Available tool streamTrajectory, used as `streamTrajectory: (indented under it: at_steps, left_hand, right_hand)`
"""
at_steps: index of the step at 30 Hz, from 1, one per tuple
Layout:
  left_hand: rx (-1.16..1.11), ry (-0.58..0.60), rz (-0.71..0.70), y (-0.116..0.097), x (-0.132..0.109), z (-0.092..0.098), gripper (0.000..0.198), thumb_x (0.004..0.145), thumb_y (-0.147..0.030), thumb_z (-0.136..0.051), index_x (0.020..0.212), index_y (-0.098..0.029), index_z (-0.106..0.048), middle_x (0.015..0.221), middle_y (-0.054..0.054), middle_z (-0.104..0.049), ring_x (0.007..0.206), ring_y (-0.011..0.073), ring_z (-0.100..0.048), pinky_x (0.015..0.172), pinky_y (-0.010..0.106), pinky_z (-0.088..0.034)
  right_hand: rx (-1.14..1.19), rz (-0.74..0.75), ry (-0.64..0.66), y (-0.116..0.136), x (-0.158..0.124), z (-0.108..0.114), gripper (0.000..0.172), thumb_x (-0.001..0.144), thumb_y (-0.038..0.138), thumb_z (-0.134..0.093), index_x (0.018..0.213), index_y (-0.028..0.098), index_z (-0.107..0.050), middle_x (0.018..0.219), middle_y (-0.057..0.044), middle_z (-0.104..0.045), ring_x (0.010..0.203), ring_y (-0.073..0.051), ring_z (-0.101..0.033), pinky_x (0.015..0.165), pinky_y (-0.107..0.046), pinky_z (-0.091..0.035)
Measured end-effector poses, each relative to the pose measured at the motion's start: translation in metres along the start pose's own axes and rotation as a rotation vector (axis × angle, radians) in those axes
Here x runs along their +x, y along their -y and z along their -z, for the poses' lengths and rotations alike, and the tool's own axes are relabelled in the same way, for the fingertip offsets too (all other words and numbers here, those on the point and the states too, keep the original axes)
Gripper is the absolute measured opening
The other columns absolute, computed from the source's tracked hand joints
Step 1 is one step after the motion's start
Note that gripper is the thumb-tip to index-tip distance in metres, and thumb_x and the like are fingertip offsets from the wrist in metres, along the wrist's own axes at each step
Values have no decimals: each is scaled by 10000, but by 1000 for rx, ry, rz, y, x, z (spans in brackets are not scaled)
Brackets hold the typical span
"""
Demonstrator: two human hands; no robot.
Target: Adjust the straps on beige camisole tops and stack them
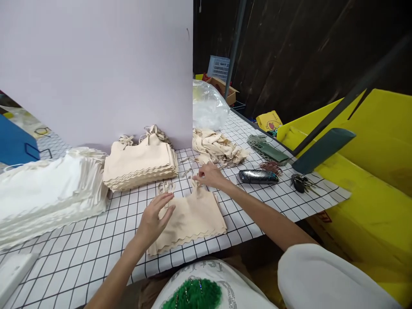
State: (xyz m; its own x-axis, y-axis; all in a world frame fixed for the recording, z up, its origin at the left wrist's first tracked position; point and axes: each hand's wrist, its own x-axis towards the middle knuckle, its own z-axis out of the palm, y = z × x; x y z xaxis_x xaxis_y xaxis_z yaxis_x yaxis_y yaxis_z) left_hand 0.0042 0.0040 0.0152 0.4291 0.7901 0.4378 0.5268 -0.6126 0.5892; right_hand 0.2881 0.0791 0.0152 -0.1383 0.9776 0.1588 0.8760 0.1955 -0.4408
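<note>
A small stack of beige camisole tops (189, 216) with wavy hems lies flat on the table in front of me. Over its left side hovers my left hand (156, 218), fingers apart, holding nothing. My right hand (210, 176) is at the top edge of the stack, thumb and fingers pinched on a beige strap (195, 182). Another loop of straps (166, 186) rests on the cloth at the upper left of the stack. Farther back, a taller pile of beige tops (140, 165) has its straps bunched on top.
White garments (51, 189) are piled at the left. A heap of loose beige pieces (217, 146) lies behind my right hand. To the right are a dark patterned case (258, 176), keys (301, 183) and a green tube (323, 150). A pale panel (96, 68) stands behind the piles.
</note>
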Motion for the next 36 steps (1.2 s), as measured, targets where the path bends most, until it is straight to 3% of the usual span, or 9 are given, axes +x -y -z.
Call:
streamTrajectory:
  at_steps: [3,8,14,16,19,23,28,32,36]
  left_hand:
    - [-150,42,121,-10,18,-7,275,930,-370,-616,1128,-233,-750,1147,95,-758,1064,272,-706,911,426,-581]
    - [-566,99,467,-14,55,-35,353,805,-511,-721,909,-182,-795,967,113,-774,897,252,-708,806,379,-575]
    - [-985,244,766,-14,93,-68,484,538,-565,-903,669,-128,-739,682,84,-705,649,167,-630,699,327,-531]
    - [-987,211,774,-13,98,-71,475,497,-530,-930,673,-133,-739,669,71,-693,634,153,-613,677,311,-513]
    - [-981,183,731,-11,100,-70,450,568,-544,-894,742,-148,-773,767,80,-729,740,165,-640,769,316,-512]
    - [-967,174,600,-12,105,-66,438,641,-549,-858,833,-159,-806,874,94,-763,887,209,-651,891,345,-478]
    - [-982,222,537,-15,113,-63,429,673,-539,-847,870,-159,-811,863,82,-766,906,220,-647,909,356,-457]
    - [-1026,222,586,-13,117,-59,399,652,-498,-874,864,-168,-803,918,76,-768,937,204,-645,916,342,-462]
    - [-1116,165,637,-14,126,-54,394,637,-478,-891,833,-154,-781,926,90,-768,965,205,-670,926,339,-483]
  right_hand:
    - [-42,-24,26,7,-1,-7,253,753,146,-739,553,179,-588,716,-78,-685,935,-270,-571,839,-385,-417]
    - [-25,3,-82,18,-24,-10,133,879,121,-576,794,172,-664,803,-61,-707,881,-225,-579,884,-391,-398]
    - [-17,347,-310,34,-60,-20,161,944,185,-562,857,188,-697,872,-81,-703,903,-245,-560,957,-463,-388]
    - [116,372,-338,30,-66,-21,182,978,242,-543,934,193,-713,917,-88,-696,908,-236,-571,901,-416,-438]
    - [375,242,-357,19,-65,-17,245,1007,278,-495,980,191,-723,898,-81,-671,874,-208,-592,797,-343,-473]
    - [655,33,-172,12,-51,-14,307,972,391,-550,831,190,-733,819,-42,-620,793,-170,-599,757,-307,-467]
    - [979,4,-6,20,-35,-18,320,811,471,-724,722,165,-706,928,-54,-644,885,-179,-615,809,-313,-491]
    - [992,-68,12,16,-33,-20,282,704,420,-793,688,157,-691,812,-26,-613,755,-148,-580,678,-279,-479]
    - [825,-42,12,6,-39,-20,202,702,345,-784,683,160,-702,831,-30,-630,750,-141,-580,652,-264,-459]
